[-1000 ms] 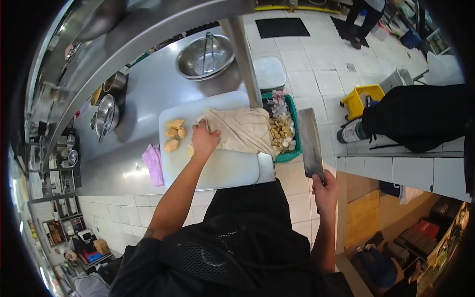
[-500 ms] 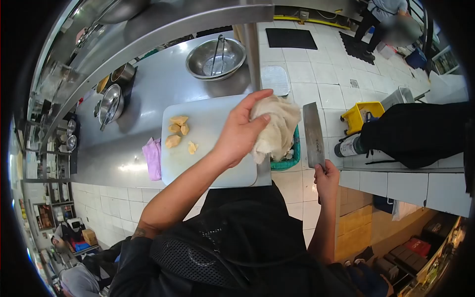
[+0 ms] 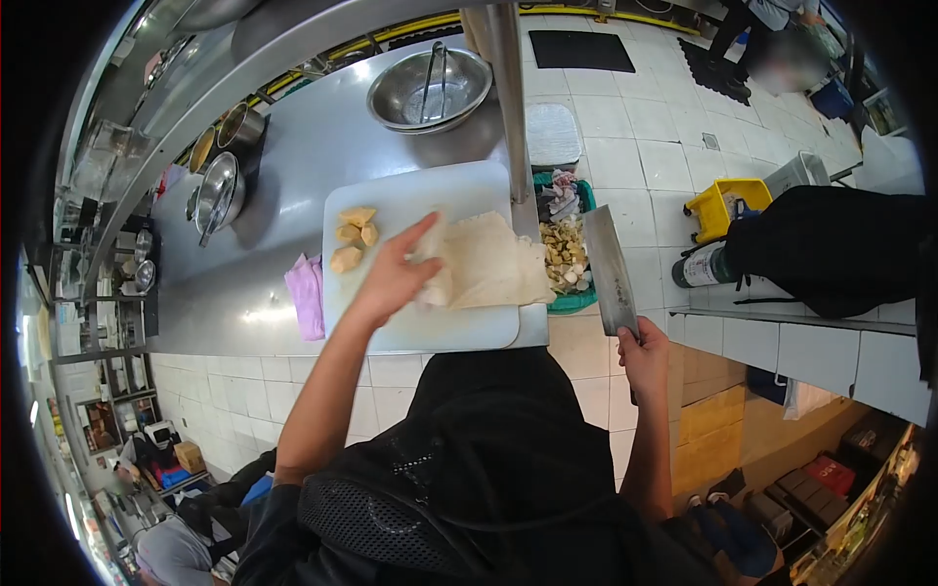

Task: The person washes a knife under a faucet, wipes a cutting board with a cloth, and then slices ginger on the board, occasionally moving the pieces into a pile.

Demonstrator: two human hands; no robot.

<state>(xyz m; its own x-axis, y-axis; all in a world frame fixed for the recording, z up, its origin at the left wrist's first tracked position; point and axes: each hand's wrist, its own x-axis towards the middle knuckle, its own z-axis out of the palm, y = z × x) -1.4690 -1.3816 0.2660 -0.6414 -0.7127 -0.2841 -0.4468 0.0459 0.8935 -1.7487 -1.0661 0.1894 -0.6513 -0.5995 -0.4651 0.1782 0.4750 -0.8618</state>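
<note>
My left hand point(image 3: 393, 278) is over the white cutting board point(image 3: 366, 332), at the left end of a cream cloth point(image 3: 493, 264). Its thumb and index finger lie about the cloth's edge, which is blurred there. The cloth is spread across the right half of the board and overhangs its right side. My right hand point(image 3: 643, 354) grips a cleaver point(image 3: 610, 273) by its handle, blade pointing away from me, to the right of the board. Several peeled yellowish chunks point(image 3: 345, 259), perhaps ginger, lie at the board's left.
A green basket point(image 3: 588, 200) of trimmings is beside the counter's right edge. A folded purple cloth point(image 3: 305, 298) lies left of the board. Behind are a steel bowl point(image 3: 391, 93) with tongs and a metal post point(image 3: 510, 98). Another person point(image 3: 747, 44) stands at the far right.
My left hand has moved left and down from the basket's side to the board. The bunched cloth is now spread out, and the basket's contents show. The cleaver is still in my right hand.
</note>
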